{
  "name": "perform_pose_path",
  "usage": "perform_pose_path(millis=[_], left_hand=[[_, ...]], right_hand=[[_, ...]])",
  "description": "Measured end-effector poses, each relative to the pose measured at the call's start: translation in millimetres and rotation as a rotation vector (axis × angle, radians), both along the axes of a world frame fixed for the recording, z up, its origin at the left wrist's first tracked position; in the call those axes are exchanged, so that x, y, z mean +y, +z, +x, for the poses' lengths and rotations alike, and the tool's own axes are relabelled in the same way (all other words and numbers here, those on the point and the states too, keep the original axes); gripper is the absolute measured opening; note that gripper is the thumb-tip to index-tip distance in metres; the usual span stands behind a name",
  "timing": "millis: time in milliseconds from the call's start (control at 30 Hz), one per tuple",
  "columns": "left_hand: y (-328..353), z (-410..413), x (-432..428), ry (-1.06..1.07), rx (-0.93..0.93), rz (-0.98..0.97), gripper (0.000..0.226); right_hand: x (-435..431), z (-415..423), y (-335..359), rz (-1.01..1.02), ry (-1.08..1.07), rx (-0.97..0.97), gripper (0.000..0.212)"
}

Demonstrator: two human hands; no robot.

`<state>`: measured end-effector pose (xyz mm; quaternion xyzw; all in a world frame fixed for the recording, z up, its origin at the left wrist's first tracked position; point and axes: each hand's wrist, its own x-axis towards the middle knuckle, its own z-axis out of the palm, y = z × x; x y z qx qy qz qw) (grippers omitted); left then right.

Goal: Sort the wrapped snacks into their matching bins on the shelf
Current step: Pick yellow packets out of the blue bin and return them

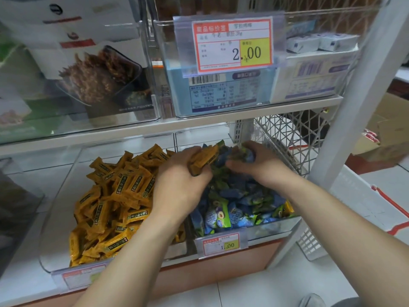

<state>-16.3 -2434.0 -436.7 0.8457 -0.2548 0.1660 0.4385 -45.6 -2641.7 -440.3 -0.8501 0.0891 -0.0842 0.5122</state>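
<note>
The left hand grips a bundle of yellow snack bars — long axes running up and to the right, ends poking past the fingers — over the right bin. Glossy wrappers, dark labels. The right hand curls round blue-green packets there — the left bin holds matching yellow bars.

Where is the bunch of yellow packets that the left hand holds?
In the head view, the left hand grips the yellow packets over the back left of the blue-and-green snack bin, beside the right hand.
</note>
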Motion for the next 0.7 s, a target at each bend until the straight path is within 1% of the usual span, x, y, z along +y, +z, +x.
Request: perform_pose_path(millis=[67, 100, 133, 167, 200, 233, 267, 333, 367, 400, 433, 500, 567, 633, 700], left_hand=[[2.2, 2.1, 9.5, 0.02, -0.048, 0.032, 0.03], [3.1, 2.4, 13.2, 0.029, -0.047, 0.04, 0.029], [3.5, 2.5, 16.3, 0.038, -0.038, 0.047, 0.029], [3.4, 2.7, 18.4, 0.044, -0.028, 0.058, 0.029], [2.7, 2.7, 20.6, 0.048, -0.023, 0.072, 0.03], [2.2, 2.6, 22.8, 0.052, -0.018, 0.084, 0.029], [1.4, 2.4, 25.0, 0.056, -0.007, 0.091, 0.027], [-1.2, 3.7, 29.4, 0.071, 0.039, 0.084, 0.026], [-2.9, 5.0, 31.3, 0.081, 0.067, 0.079, 0.029], [-4.8, 6.6, 33.3, 0.09, 0.091, 0.077, 0.032], [-6.2, 8.1, 35.0, 0.096, 0.11, 0.077, 0.035], [-7.3, 10.3, 37.7, 0.105, 0.141, 0.068, 0.037], [-7.5, 11.5, 39.0, 0.106, 0.157, 0.048, 0.037], [-7.3, 11.9, 38.9, 0.11, 0.165, 0.037, 0.037], [-7.3, 12.0, 38.3, 0.107, 0.163, 0.046, 0.037]], right_hand=[[-7.5, -0.4, 2.4, -0.37, -0.04, 0.137, 0.068], [-8.3, -1.1, 4.3, -0.49, -0.051, 0.155, 0.075], [-6.5, -1.3, 6.3, -0.554, -0.064, 0.114, 0.075], [-2.6, -1.9, 8.9, -0.564, -0.06, 0.033, 0.07], [3.1, -2.9, 11.3, -0.532, -0.025, -0.021, 0.064], [10.6, -4.2, 12.0, -0.488, 0.048, -0.004, 0.062], [19.1, -5.1, 8.8, -0.467, 0.159, 0.093, 0.068], [36.2, -6.4, -5.7, -0.567, 0.412, 0.384, 0.096], [42.7, -7.3, -13.9, -0.633, 0.487, 0.49, 0.107], [46.5, -7.1, -21.6, -0.662, 0.512, 0.544, 0.114], [48.6, -6.3, -27.5, -0.646, 0.498, 0.56, 0.117], [51.5, -2.4, -35.4, -0.608, 0.461, 0.538, 0.118], [54.5, 1.5, -40.5, -0.648, 0.429, 0.486, 0.115], [56.7, 4.4, -43.1, -0.631, 0.398, 0.401, 0.108], [55.6, 5.8, -43.4, -0.551, 0.392, 0.323, 0.099]])
